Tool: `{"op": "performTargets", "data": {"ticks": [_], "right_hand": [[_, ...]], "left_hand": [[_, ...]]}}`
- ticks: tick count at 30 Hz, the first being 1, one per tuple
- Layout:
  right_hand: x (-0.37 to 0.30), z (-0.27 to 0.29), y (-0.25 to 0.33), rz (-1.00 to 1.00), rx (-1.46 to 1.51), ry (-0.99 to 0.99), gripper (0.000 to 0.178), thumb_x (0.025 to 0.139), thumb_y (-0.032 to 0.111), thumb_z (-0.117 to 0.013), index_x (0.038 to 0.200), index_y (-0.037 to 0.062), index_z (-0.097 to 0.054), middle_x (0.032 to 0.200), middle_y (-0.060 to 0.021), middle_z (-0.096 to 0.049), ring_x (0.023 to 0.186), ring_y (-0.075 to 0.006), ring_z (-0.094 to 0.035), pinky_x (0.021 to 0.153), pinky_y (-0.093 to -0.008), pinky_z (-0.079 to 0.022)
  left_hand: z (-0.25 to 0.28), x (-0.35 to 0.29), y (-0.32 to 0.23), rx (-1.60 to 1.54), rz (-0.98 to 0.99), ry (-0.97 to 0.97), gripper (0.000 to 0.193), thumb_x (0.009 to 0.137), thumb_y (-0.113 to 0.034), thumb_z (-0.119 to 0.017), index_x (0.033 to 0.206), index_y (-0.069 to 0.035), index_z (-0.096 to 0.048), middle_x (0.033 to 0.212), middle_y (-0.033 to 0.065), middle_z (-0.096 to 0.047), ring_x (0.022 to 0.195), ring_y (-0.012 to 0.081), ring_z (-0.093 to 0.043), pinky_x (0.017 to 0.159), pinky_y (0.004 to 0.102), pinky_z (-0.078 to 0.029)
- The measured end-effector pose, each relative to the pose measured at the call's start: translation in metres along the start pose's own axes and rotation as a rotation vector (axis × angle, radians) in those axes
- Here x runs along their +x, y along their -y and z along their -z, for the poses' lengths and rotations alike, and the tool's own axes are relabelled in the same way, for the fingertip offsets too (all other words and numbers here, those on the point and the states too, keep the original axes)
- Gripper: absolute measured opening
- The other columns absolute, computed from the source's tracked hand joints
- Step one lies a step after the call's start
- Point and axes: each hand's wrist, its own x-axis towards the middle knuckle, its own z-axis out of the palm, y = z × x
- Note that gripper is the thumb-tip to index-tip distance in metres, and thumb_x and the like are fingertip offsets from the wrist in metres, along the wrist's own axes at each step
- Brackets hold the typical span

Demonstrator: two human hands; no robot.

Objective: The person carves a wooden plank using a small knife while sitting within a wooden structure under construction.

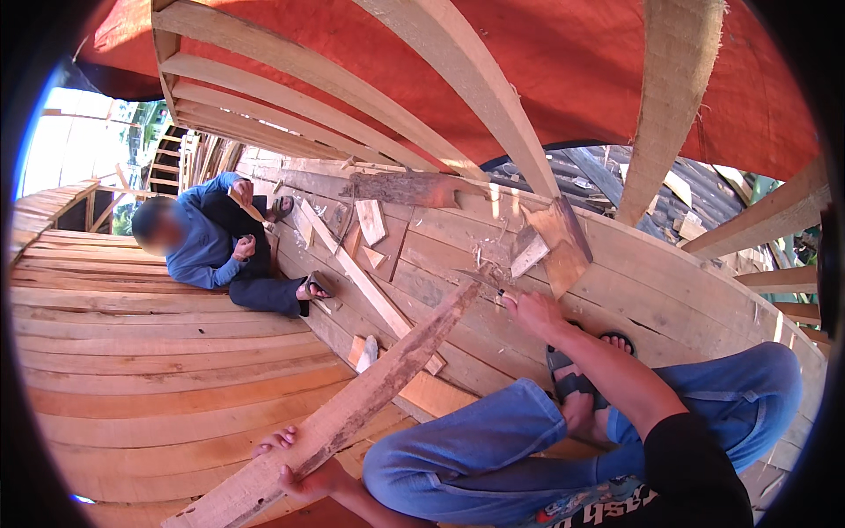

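A long rough plank [387, 374] with bark-darkened edges slants from the lower left up to the middle of the view. My left hand [304, 475] is wrapped round its near part, fingers over one edge and thumb side on the other. At the far end of the plank, my right hand [531, 315] is closed round the handle of a knife [481, 280]. The narrow dark blade lies at or just beside the plank's tip; whether it touches the wood I cannot tell. Shavings are scattered on the boards beyond that tip.
A wood block [529, 251] leans on a dark-edged slab [564, 251] ahead of my sandalled feet. Offcuts, a long batten [356, 273] and a bark-covered slab [409, 188] lie on the plank floor. Another person [216, 233] sits at left. Curved timber ribs [471, 84] rise before a red tarp.
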Motion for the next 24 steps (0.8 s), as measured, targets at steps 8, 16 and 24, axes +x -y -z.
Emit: {"op": "performTargets", "data": {"ticks": [8,16,24], "right_hand": [[-0.014,-0.005,0.015,0.283,0.072,-0.078,0.047,0.097,0.043,-0.043,0.094,-0.0005,-0.06,0.077,-0.0261,-0.065,0.074,-0.0443,-0.065,0.067,-0.0526,-0.052],[-0.016,-0.006,0.018,0.081,0.127,-0.06,0.048,0.097,0.042,-0.042,0.095,-0.0014,-0.063,0.075,-0.0283,-0.064,0.074,-0.0457,-0.064,0.066,-0.0545,-0.051],[0.003,-0.024,-0.015,-0.155,0.142,-0.03,0.043,0.097,0.039,-0.044,0.09,-0.0009,-0.059,0.075,-0.0271,-0.064,0.072,-0.0459,-0.063,0.064,-0.0543,-0.05]], "left_hand": [[-0.003,-0.001,0.001,-0.005,-0.003,-0.016,0.044,0.072,-0.021,-0.058,0.111,-0.005,-0.044,0.092,0.0105,-0.046,0.087,0.023,-0.046,0.088,0.0372,-0.038],[0.0,-0.001,0.0,-0.001,-0.004,-0.047,0.044,0.072,-0.022,-0.058,0.11,-0.005,-0.044,0.091,0.0104,-0.046,0.087,0.023,-0.045,0.087,0.0372,-0.039],[-0.006,-0.001,0.004,-0.018,0.003,-0.042,0.044,0.071,-0.021,-0.059,0.109,-0.005,-0.045,0.091,0.0098,-0.046,0.086,0.0229,-0.045,0.087,0.0372,-0.039]]}}
